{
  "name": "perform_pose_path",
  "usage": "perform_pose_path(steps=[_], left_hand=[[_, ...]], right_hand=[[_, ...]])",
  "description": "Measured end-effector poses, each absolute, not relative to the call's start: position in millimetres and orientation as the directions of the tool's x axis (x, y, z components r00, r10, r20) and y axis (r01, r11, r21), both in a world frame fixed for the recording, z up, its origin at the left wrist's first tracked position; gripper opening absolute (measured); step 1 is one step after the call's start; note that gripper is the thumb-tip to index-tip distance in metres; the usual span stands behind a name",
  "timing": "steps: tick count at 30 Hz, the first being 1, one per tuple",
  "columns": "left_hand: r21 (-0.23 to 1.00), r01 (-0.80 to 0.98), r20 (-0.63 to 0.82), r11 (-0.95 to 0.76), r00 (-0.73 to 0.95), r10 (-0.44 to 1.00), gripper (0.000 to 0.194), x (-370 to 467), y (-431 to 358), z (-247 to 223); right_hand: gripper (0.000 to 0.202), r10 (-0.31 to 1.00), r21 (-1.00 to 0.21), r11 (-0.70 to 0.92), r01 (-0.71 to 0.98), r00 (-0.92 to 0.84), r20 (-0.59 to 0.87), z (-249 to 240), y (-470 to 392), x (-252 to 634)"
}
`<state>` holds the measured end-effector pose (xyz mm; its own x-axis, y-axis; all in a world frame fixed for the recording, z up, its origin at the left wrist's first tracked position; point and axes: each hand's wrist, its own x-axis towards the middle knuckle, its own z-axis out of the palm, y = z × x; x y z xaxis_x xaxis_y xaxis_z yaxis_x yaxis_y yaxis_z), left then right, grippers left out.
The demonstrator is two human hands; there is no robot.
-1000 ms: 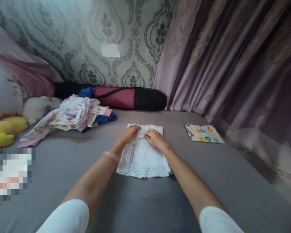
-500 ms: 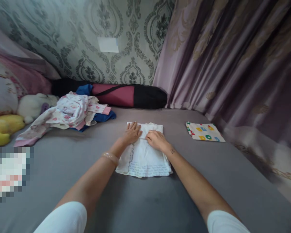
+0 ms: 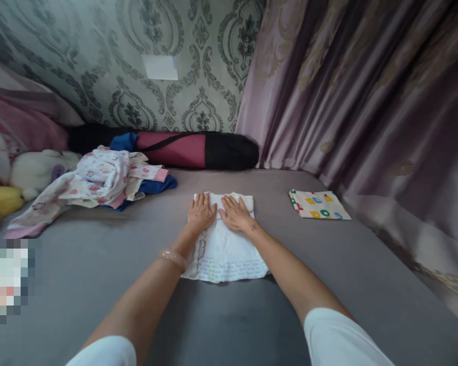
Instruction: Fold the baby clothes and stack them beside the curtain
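A white garment (image 3: 229, 254) with a dark drawing and lines of small print lies folded in front of me on the grey bed sheet (image 3: 229, 325). My left hand (image 3: 202, 212) rests flat on its upper left part, fingers stretched out. Beside it, my right hand (image 3: 235, 212) lies flat on the upper right part with its fingers spread. The two thumbs point toward each other with a small gap between. Both palms cover part of the garment's top, while its lower half with the print shows between my forearms.
Folded cloth with coloured letters (image 3: 322, 205) lies to the right. Rumpled clothes (image 3: 107, 175) are heaped at the left, near plush toys (image 3: 41, 170). A long red and black bag (image 3: 175, 150) lies along the wall; a purple curtain (image 3: 309, 101) hangs at the right.
My right hand has opened from curled fingers to lying flat on the garment. My left hand stays flat on it. The view has shifted slightly to the right.
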<state>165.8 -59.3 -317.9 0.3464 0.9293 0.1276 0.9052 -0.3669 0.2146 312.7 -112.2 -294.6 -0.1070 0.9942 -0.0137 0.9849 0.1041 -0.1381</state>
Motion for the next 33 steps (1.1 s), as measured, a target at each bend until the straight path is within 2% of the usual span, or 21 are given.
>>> perform_pose_path(steps=[4,10,14,18,19,21,23,24,26,28,33], left_hand=[[0.208,0.919,0.123,-0.336,0.316,0.941,0.069,165,-60,-316],[0.256,0.911,0.063,-0.322,0.317,0.946,0.071,162,-60,-314],[0.281,0.892,0.067,-0.355,0.351,0.934,0.068,158,-55,-314],[0.314,0.859,0.006,-0.406,0.425,0.905,0.062,145,-42,-310],[0.318,0.851,0.027,-0.417,0.432,0.902,0.06,143,-40,-309],[0.292,0.837,0.15,-0.463,0.439,0.886,0.058,141,-43,-305],[0.217,0.813,0.289,-0.54,0.475,0.831,0.059,144,-52,-303],[0.177,0.794,0.315,-0.582,0.514,0.798,0.058,147,-57,-303],[0.138,0.755,0.27,-0.641,0.593,0.758,0.057,154,-66,-305],[0.148,0.74,0.177,-0.656,0.633,0.754,0.057,160,-69,-308],[0.222,0.733,0.032,-0.643,0.653,0.756,0.057,162,-59,-307]], right_hand=[[0.06,0.999,-0.098,0.03,0.995,-0.033,-0.024,-292,-116,336],[0.059,0.999,-0.145,-0.046,0.988,0.049,0.021,-301,-123,349],[0.059,0.995,-0.219,-0.073,0.973,0.086,0.053,-305,-123,357],[0.057,0.994,-0.356,-0.107,0.928,0.094,-0.052,-292,-118,366],[0.057,0.993,-0.375,-0.119,0.919,0.109,-0.048,-288,-118,367],[0.057,0.991,-0.361,-0.09,0.928,0.118,0.057,-281,-119,362],[0.057,0.979,-0.283,0.013,0.959,0.046,0.2,-279,-123,353],[0.056,0.974,-0.24,0.073,0.968,-0.018,0.226,-281,-125,347],[0.054,0.978,-0.192,0.145,0.971,-0.111,0.175,-286,-130,337],[0.052,0.987,-0.191,0.147,0.97,-0.133,0.085,-293,-132,331],[0.052,0.994,-0.276,0.11,0.955,-0.113,0.005,-295,-125,332]])
